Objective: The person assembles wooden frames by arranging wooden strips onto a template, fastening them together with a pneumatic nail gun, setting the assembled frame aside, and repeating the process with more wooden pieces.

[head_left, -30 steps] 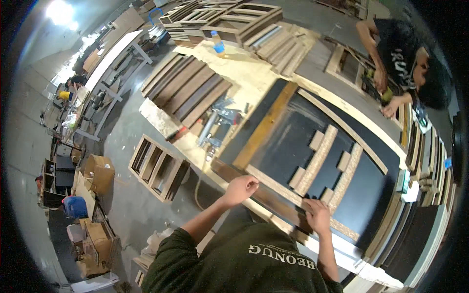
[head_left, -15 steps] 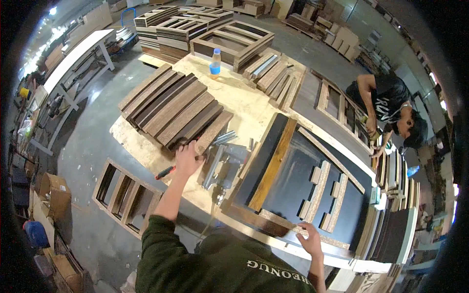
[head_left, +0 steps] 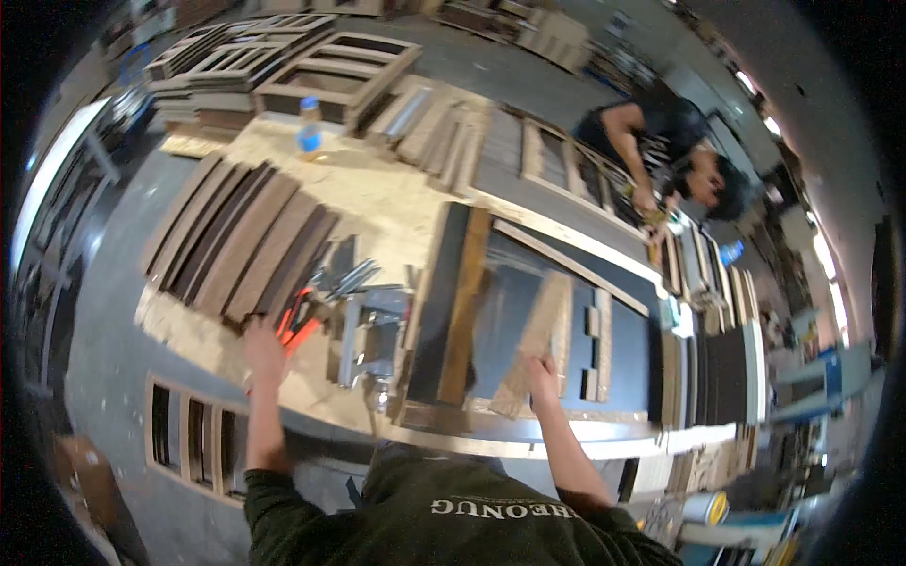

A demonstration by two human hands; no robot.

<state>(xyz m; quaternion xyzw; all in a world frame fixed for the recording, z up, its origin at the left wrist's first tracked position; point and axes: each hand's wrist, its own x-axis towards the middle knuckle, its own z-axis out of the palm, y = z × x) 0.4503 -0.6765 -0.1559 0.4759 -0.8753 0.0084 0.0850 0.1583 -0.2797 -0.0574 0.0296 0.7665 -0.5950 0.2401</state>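
Observation:
My right hand (head_left: pixel 541 382) is closed around a light brown wooden slat (head_left: pixel 530 349). The slat slants over the dark panel (head_left: pixel 510 283), partly covering a particleboard strip behind it. At the near end of a row of brown wooden slats (head_left: pixel 255 245), my left hand (head_left: pixel 264 351) touches or nearly touches the slat ends; its fingers are blurred. Just right of that hand lies a tool with orange-red handles (head_left: pixel 300 325). A strip with small blocks (head_left: pixel 602 344) and a long yellowish-brown board (head_left: pixel 467 302) rest on the panel.
Metal strips (head_left: pixel 351 278) and a clear plastic tray (head_left: pixel 377 330) sit between slats and panel. A bottle (head_left: pixel 310 130) stands farther back, before stacked frames (head_left: pixel 330 75). Across the table at the right, a person (head_left: pixel 661 151) bends over another frame. A slatted frame (head_left: pixel 193 434) is lower left.
My right hand has lifted off the panel's near edge and now holds a slat above it. My left hand has shifted left along the slat row, whose rightmost slat is gone. The view has turned.

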